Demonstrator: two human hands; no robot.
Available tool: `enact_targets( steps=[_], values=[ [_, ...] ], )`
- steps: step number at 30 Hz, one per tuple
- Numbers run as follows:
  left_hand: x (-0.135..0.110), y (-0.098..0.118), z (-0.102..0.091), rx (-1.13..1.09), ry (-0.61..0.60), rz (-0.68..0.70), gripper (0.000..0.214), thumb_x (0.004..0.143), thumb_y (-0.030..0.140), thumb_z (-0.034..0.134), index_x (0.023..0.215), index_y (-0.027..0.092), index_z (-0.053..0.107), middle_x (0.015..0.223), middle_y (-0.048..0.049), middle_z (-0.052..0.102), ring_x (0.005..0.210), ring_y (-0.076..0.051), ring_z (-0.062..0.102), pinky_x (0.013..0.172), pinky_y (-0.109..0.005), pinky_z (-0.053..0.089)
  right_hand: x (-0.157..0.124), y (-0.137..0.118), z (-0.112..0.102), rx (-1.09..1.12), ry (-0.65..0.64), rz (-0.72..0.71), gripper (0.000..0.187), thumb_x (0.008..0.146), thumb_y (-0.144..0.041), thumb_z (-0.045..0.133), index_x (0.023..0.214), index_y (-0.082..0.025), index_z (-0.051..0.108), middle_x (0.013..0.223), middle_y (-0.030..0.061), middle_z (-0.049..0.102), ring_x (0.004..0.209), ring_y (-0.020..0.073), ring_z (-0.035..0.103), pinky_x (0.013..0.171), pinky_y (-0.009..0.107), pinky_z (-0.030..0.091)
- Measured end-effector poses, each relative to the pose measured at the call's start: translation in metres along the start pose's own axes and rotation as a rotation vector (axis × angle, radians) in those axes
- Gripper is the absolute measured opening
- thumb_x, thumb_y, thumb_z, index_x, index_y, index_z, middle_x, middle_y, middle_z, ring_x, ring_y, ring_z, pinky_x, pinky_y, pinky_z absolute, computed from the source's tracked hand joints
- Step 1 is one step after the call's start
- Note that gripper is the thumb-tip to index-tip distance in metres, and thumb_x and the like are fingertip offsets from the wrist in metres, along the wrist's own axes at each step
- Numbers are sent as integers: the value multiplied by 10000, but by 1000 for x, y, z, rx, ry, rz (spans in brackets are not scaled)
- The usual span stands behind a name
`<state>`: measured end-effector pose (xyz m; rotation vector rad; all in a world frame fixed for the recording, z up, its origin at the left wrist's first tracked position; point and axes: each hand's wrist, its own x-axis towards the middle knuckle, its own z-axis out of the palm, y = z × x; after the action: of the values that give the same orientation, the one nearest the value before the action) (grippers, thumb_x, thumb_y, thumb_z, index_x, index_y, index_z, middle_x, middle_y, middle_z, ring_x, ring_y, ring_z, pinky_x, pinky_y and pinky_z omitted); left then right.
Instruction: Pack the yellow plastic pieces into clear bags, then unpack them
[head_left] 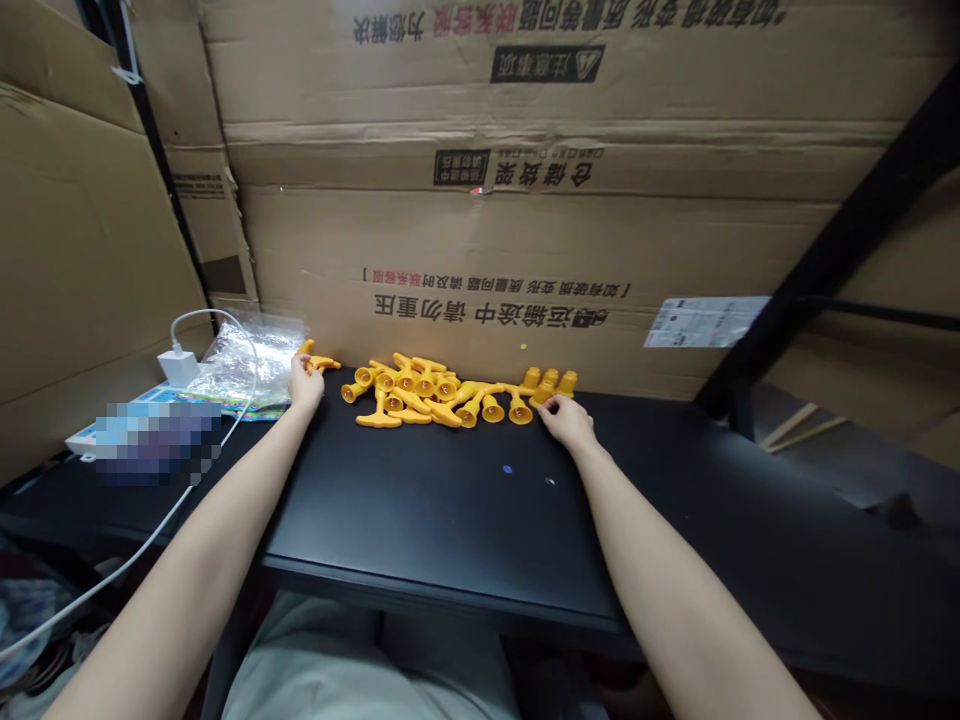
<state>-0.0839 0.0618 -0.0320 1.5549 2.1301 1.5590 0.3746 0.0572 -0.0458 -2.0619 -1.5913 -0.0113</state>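
Observation:
At the left end of the pile my left hand (306, 384) is closed around a yellow T-shaped plastic handle (324, 363); part of it is hidden by the fingers. My right hand (568, 421) is at the right end, its fingers pinched at the lower edge of a yellow cup-shaped piece (543, 392). Several similar yellow cup pieces (568, 380) stand upright just behind it. Between the hands lies a pile of yellow T-shaped handles with hollow cup ends (409, 385), many with their openings facing me.
A black table (420, 500) carries everything, with a cardboard wall (480, 240) behind. On the left are a clear plastic bag (247, 360), a white charger (178, 367) with a trailing cable and a blurred-out item (157, 440). A small blue disc (508, 469) lies in front. A black post (817, 250) slants at right.

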Motion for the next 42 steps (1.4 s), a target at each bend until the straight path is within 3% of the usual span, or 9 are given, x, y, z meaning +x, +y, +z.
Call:
enact_targets(
  steps=[3, 11, 15, 19, 23, 31, 37, 40, 42],
  values=[
    [5, -7, -3, 38, 35, -18, 365, 788, 109, 418, 1108, 216, 558, 1071, -94, 660, 1062, -214, 611, 922, -374, 463, -1, 0, -1, -9, -8, -13, 109, 778, -283, 548, 707, -206, 581, 879, 60, 689, 897, 241, 622, 716, 339, 431],
    [7, -5, -4, 392, -110, 152, 419, 778, 119, 432, 1150, 156, 623, 1091, -140, 663, 1129, -304, 538, 962, -461, 418, -3, -1, -3, -18, -26, -26, 103, 795, -265, 519, 749, -203, 587, 935, 64, 684, 916, 240, 614, 731, 343, 424],
    [6, -3, -2, 533, -216, 266, 477, 793, 129, 406, 1235, 156, 583, 1233, -136, 600, 1225, -315, 450, 1015, -470, 366, -2, 0, -1, -5, -1, -41, 90, 771, -262, 536, 730, -201, 588, 890, 56, 683, 870, 228, 610, 710, 331, 420],
    [7, -2, 5, 617, -374, 370, 559, 810, 138, 382, 1364, 94, 445, 1429, -143, 429, 1326, -285, 355, 1102, -408, 270, -1, 1, 0, -7, -8, -35, 85, 769, -260, 538, 744, -204, 595, 897, 58, 683, 871, 228, 608, 706, 329, 415],
    [6, 4, 13, 670, -448, 289, 624, 860, 231, 351, 1445, 27, 275, 1525, -184, 229, 1403, -319, 213, 1133, -459, 189, -1, 2, 0, -2, 6, -51, 89, 763, -261, 538, 728, -205, 598, 866, 55, 680, 857, 223, 608, 683, 313, 411],
    [18, 15, 15, 758, -600, 120, 662, 874, 329, 360, 1485, 127, 204, 1559, -125, 80, 1434, -302, 71, 1136, -531, 119, -2, 2, 0, -1, -5, -46, 93, 765, -256, 532, 731, -202, 600, 893, 60, 678, 871, 225, 605, 707, 329, 427],
    [16, 13, 14, 738, -566, 152, 662, 872, 312, 357, 1484, 112, 202, 1556, -139, 95, 1432, -309, 95, 1133, -532, 130, -11, -18, -16, 41, 93, -82, 244, 840, -348, 444, 764, -190, 614, 949, 114, 662, 905, 248, 606, 738, 361, 439],
    [10, 14, 13, 730, -535, 157, 646, 884, 309, 331, 1485, 113, 197, 1563, -126, 83, 1436, -301, 79, 1139, -517, 121, -12, -36, -18, 123, 8, -33, 373, 851, -491, 418, 763, -191, 621, 837, 115, 676, 824, 246, 625, 698, 338, 443],
    [6, 14, 12, 723, -515, 141, 636, 889, 306, 320, 1485, 118, 198, 1566, -122, 76, 1437, -298, 71, 1142, -509, 117, -12, -46, -14, 138, -72, -42, 359, 800, -525, 492, 769, -194, 626, 806, 91, 682, 799, 234, 632, 689, 317, 448]
  ],
)
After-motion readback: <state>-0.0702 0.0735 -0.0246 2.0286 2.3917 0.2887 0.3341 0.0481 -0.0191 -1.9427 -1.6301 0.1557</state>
